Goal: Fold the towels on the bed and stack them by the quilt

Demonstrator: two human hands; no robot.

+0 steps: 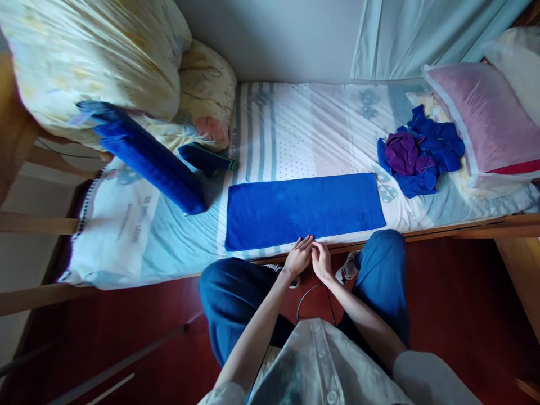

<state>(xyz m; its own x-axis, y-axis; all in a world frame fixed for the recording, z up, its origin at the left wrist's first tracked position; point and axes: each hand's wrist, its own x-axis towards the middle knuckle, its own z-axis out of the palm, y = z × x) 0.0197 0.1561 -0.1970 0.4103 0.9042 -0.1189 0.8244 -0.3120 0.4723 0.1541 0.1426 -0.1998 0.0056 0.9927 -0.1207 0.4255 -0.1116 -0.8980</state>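
Note:
A blue towel [304, 208] lies spread out flat as a long rectangle along the near side of the bed. My left hand [299, 256] is at the towel's front edge, its fingers stretched out and lying flat. Right beside it is my right hand [322, 261], fingers loosely bent and pointing towards the left fingertips, with nothing visible in them. To the left, a long stack of folded blue towels [147, 157] lies slantwise. A smaller dark blue folded cloth [206, 158] with a green edge is behind it. Crumpled blue cloths [442, 143] with a purple cloth [403, 153] on top lie at the right.
The bed [312, 129] has a pale patterned sheet and a wooden front rail. A large bundled quilt [101, 50] fills the left end. At the right end is a pink pillow [485, 115]. A light curtain [405, 39] hangs behind; the floor [442, 304] is dark red.

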